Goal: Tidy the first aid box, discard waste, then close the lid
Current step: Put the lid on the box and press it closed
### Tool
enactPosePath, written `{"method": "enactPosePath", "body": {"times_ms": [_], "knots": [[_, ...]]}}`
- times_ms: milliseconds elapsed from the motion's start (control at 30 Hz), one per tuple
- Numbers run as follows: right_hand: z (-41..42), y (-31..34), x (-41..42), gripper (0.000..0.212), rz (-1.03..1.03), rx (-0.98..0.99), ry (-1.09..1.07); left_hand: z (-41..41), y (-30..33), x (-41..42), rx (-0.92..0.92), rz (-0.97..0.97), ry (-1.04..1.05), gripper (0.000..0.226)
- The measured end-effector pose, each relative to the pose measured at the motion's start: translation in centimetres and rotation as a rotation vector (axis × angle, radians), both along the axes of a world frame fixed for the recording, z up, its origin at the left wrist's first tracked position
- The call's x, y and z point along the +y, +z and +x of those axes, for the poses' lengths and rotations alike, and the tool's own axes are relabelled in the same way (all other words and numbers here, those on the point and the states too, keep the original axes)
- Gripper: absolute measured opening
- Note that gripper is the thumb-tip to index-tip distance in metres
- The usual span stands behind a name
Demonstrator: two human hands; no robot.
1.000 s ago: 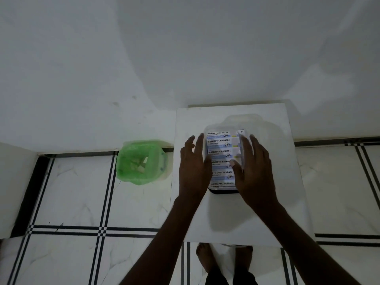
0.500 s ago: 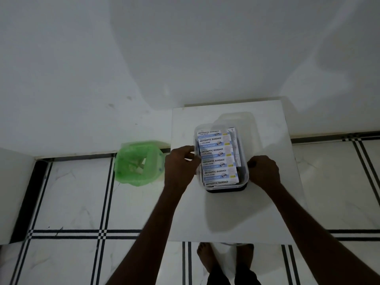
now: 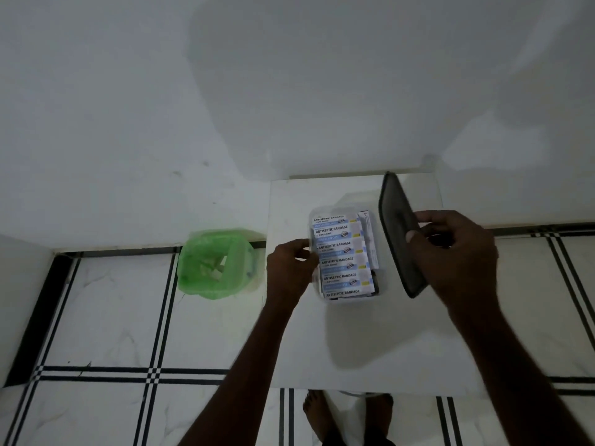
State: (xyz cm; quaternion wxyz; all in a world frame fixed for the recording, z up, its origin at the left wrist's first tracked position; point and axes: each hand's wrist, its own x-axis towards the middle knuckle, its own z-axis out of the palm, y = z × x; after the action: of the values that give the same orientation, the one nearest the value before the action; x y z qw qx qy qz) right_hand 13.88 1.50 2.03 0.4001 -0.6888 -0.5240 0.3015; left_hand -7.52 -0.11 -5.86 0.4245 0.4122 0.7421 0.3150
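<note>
We see the first aid box (image 3: 343, 257) near the middle of the white worktop (image 3: 354, 342), packed with a stack of bandage packets (image 3: 339, 249). Our left hand (image 3: 289, 268) reaches in from 7 o'clock, forearm straight, fingers curled against the box's 9 o'clock wall. Our right hand (image 3: 457, 255) comes from 5 o'clock, wrist bent inward, fingers pinching the dark lid (image 3: 397, 230), held tilted on edge at the box's 3 o'clock side. A green-lined bin (image 3: 214, 263) stands on the floor at 9 o'clock.
</note>
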Motion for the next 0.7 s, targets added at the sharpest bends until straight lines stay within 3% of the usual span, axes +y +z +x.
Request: {"method": "enactPosePath", "body": {"times_ms": [133,333,400,500,600,700], "knots": [[-5.5,-2.1,-2.2,0.032,0.072,-0.127,0.119,-0.1,0.1,0.7,-0.164,-0.033,-0.026,0.024],[-10.3,-7.2,-4.1,0.047,0.091,-0.428,0.273,-1.0,1.8,1.7,-0.223,-0.004,0.060,0.025],[-10.7,-8.3,-4.2,0.047,0.068,-0.443,0.335,-1.1,1.9,2.2,-0.221,-0.006,0.046,0.023],[-9.6,-8.3,-3.9,0.030,0.088,-0.337,0.401,-1.2,1.9,2.6,-0.193,0.012,0.044,0.029],[-6.7,-7.0,-2.8,0.018,0.210,-0.308,0.280,-1.0,1.7,2.8,-0.139,0.016,0.033,0.035],[-3.3,-7.2,-0.1,0.031,0.131,-0.432,0.092,-1.0,1.5,3.2,-0.112,0.020,0.045,0.035]]}}
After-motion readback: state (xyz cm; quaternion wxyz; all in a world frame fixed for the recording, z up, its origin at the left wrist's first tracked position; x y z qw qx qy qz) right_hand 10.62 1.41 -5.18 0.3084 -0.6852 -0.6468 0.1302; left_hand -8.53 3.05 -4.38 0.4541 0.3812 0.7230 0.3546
